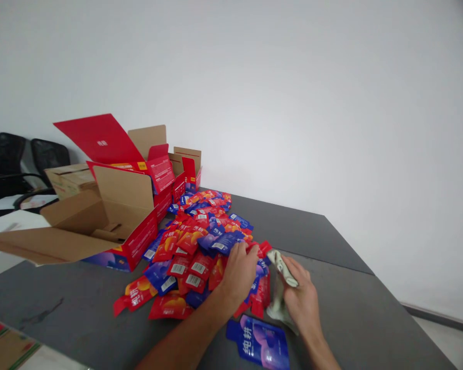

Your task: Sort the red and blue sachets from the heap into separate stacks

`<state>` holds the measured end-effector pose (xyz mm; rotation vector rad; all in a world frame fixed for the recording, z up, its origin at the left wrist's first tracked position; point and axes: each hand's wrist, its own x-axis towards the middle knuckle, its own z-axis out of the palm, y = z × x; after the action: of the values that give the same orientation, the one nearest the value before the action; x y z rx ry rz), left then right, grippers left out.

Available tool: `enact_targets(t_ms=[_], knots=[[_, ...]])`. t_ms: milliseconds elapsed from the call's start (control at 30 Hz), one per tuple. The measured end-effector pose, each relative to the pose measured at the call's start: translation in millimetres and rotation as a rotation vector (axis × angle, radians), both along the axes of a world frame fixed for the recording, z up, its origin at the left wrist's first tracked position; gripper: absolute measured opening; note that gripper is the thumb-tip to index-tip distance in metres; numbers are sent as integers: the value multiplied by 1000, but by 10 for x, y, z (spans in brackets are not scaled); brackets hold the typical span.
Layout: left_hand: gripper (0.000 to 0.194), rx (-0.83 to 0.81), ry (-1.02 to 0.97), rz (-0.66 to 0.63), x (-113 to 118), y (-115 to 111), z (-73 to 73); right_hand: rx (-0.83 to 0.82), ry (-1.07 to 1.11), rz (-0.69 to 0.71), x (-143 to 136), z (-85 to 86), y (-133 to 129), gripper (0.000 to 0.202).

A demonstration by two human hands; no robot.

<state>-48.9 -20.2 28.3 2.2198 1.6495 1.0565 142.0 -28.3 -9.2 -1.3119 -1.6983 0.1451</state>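
Observation:
My left hand (239,272) reaches into a heap of red and blue spout pouches (193,267), its fingers curled at the edge of a blue pouch (227,242). Whatever lies between those fingertips is hidden. To the right, my right hand (301,295) is closed around a crumpled pale grey-green cloth (280,267), part of which hangs down toward the table. Below and between the hands, a single blue pouch (264,343) lies flat, printed side up. A red pouch with orange fruit (139,294) rests at the heap's left edge.
An open red carton (139,241) with raised brown flaps stands left of the heap. Behind it are more open red cartons (162,174). The dark grey table (343,288) extends right and back to a white wall. Black chairs (50,154) stand at far left.

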Motion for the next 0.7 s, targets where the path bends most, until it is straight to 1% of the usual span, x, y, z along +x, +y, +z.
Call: enact_targets(t_ms=[67, 100, 233, 333, 433, 533, 600, 633, 700], knots=[[34, 9, 160, 91, -50, 24, -38, -18, 9, -36, 6, -13, 6, 39], [32, 3, 224, 106, -84, 38, -68, -20, 16, -48, 6, -14, 9, 39], [27, -15, 418, 25, -233, 75, -209, -58, 29, -19, -36, 18, 21, 38], [25, 31, 438, 10, -287, 44, -247, -83, 32, 19, -119, 74, 13, 39], [24, 101, 339, 58, -280, -49, -174, -125, 78, 43, -222, 165, -19, 41], [24, 161, 175, 106, -264, -182, -30, -206, 227, 12, -332, 286, -79, 44], [25, 143, 26, 106, -258, -279, 66, -268, 371, -22, -411, 375, -141, 48], [26, 115, -60, 87, -253, -328, 106, -290, 436, -15, -455, 420, -178, 50], [26, 25, -249, 10, -234, -427, 162, -331, 572, 52, -548, 503, -262, 51]])
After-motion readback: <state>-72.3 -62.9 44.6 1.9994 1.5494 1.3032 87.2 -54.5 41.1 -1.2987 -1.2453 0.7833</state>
